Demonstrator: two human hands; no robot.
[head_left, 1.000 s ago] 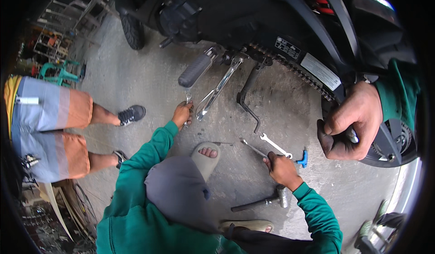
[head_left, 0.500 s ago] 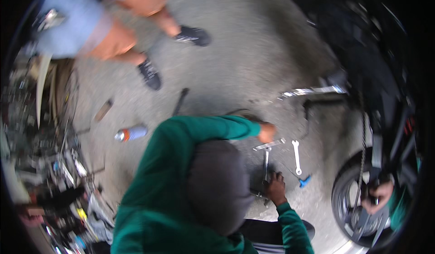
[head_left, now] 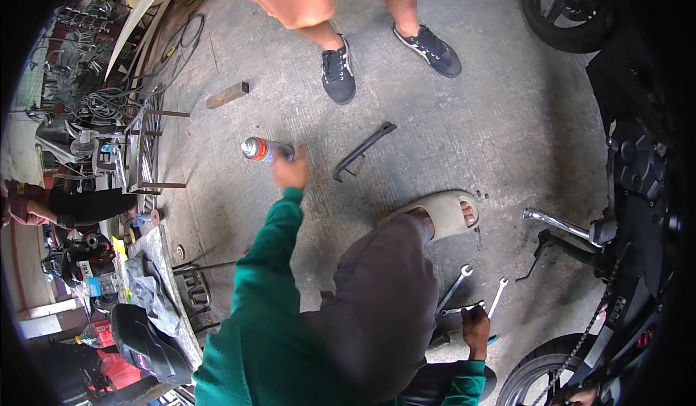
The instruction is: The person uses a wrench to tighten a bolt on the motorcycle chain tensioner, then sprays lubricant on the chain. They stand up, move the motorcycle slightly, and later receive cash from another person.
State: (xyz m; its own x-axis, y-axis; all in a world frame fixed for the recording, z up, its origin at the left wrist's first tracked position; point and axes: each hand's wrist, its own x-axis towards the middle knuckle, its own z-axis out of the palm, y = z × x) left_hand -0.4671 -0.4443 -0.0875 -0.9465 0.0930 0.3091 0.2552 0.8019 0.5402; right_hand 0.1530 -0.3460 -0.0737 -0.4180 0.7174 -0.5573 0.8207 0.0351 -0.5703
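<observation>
My left hand (head_left: 291,170), slightly blurred, reaches out on the floor and closes around the base end of a spray can (head_left: 259,149) with a silver top and an orange-and-blue body. The can lies on its side. On the right, my right hand (head_left: 476,330) is low over the floor, its fingers closed at the end of a small wrench (head_left: 458,309). A longer wrench (head_left: 457,288) lies slantwise beside it, and an open-ended wrench (head_left: 498,297) lies further right. Part of a blue handle (head_left: 493,339) shows beside my right hand.
A black bracket-like part (head_left: 364,151) and a wooden block (head_left: 227,95) lie on the concrete. Another person's shoes (head_left: 338,72) stand ahead. A motorcycle (head_left: 638,167) fills the right side, with another hand (head_left: 582,395) near its wheel. Metal racks and a cluttered bench (head_left: 148,261) stand left.
My left hand has left the wrenches and moved left to the spray can. My right hand has shifted to the small wrench. The view has turned and is sharper now.
</observation>
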